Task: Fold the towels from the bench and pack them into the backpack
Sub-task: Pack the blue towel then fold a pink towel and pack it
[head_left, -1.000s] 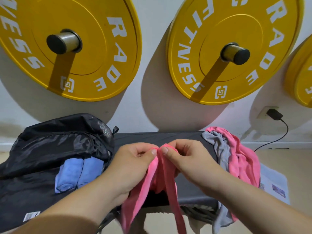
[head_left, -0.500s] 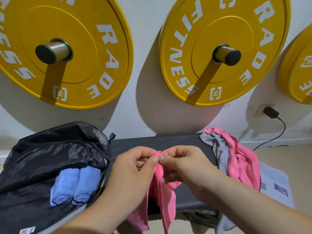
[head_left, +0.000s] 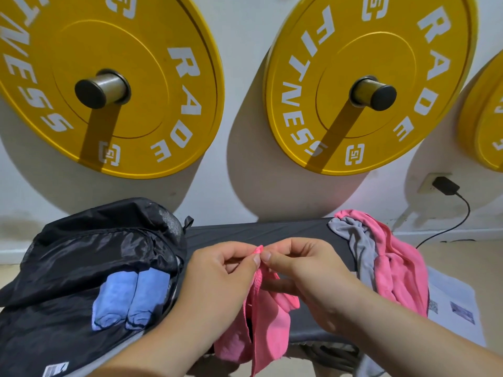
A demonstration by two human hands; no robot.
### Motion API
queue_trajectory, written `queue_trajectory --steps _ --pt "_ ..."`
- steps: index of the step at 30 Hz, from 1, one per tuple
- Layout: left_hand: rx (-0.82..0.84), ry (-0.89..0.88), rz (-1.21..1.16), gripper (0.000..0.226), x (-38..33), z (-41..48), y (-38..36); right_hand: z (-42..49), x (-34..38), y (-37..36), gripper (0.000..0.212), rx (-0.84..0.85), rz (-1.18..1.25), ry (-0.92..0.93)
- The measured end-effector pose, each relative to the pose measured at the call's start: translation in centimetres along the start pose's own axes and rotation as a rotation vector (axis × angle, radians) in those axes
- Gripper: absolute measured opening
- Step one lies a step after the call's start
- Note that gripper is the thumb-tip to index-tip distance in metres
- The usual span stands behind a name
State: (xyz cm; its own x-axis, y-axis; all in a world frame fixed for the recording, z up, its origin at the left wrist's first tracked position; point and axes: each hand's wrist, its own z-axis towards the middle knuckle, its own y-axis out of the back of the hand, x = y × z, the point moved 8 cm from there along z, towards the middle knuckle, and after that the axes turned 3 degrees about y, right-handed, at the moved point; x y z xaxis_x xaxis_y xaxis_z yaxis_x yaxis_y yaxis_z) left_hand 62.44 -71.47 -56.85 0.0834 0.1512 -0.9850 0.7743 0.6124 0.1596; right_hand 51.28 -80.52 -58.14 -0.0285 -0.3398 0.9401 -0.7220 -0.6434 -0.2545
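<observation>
We find the left hand (head_left: 217, 270) and right hand (head_left: 302, 265) pinched together on the pink towel (head_left: 269, 322) above the bench (head_left: 258, 232), folding under way; next, we judge, matching its corners.

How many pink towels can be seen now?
2: one pink towel pinched by left hand and right hand; another pink towel heaped with a grey towel at the bench's right end. More may be hidden.

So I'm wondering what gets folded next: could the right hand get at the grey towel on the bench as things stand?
Probably not yet: the right hand and left hand are both pinching the pink towel. Otherwise the way looks free; the grey towel lies uncovered just to its right.
</observation>
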Motion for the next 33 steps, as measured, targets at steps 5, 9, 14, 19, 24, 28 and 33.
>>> queue_trajectory --steps 5,9,14,19,24,28,33 --pt "0.023 0.045 0.024 0.011 0.8 0.2 0.1 -0.1 -0.2 -0.5 0.023 0.042 -0.036 0.001" --pt "0.004 0.03 0.086 0.013 1.3 0.6 0.6 -0.1 -0.4 -0.8 0.041 0.079 -0.095 -0.02" --pt "0.036 -0.067 0.192 0.009 0.5 1.4 1.1 1.0 0.7 0.6 0.031 -0.015 -0.536 0.219" --pt "0.125 -0.161 0.1 0.012 -1.7 0.9 1.6 2.1 -0.9 0.6 0.012 0.137 -0.693 0.194" --pt "-0.026 -0.263 0.033 0.009 -3.5 0.9 3.3 3.1 -3.0 2.8 0.012 0.146 -0.99 0.171" --pt "-0.101 -0.231 0.068 0.011 -2.1 2.1 4.8 3.8 -4.1 7.2 0.028 0.001 -1.008 0.012" --pt "-0.222 -0.159 0.097 0.007 -0.1 3.8 7.7 3.5 -3.1 9.9 0.02 -0.075 -0.65 -0.031"
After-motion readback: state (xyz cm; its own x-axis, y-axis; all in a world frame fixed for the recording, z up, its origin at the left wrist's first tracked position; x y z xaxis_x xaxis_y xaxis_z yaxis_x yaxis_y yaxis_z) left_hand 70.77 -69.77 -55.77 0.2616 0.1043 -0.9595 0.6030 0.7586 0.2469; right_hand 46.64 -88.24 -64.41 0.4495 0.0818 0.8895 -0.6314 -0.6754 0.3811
